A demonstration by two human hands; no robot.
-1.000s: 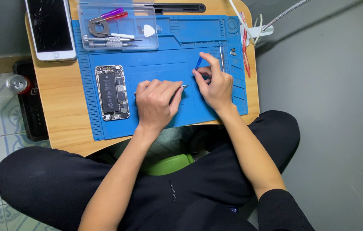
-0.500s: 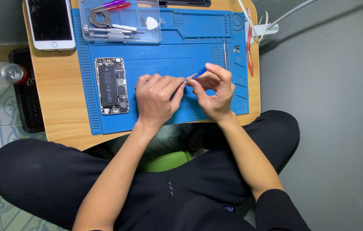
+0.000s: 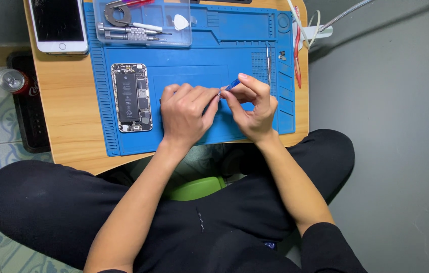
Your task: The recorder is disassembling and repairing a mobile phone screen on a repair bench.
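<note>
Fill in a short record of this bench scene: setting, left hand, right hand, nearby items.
setting: wooden table with a blue mat on it, seen from above
left hand: on the mat, fingers curled, tips meeting the right hand's; anything pinched is hidden
right hand: fingers grip a small blue tool
opened phone: on the mat, left of the hands
white phone: at the table's far left corner
clear tray: holds small tools
can: beside the table
</note>
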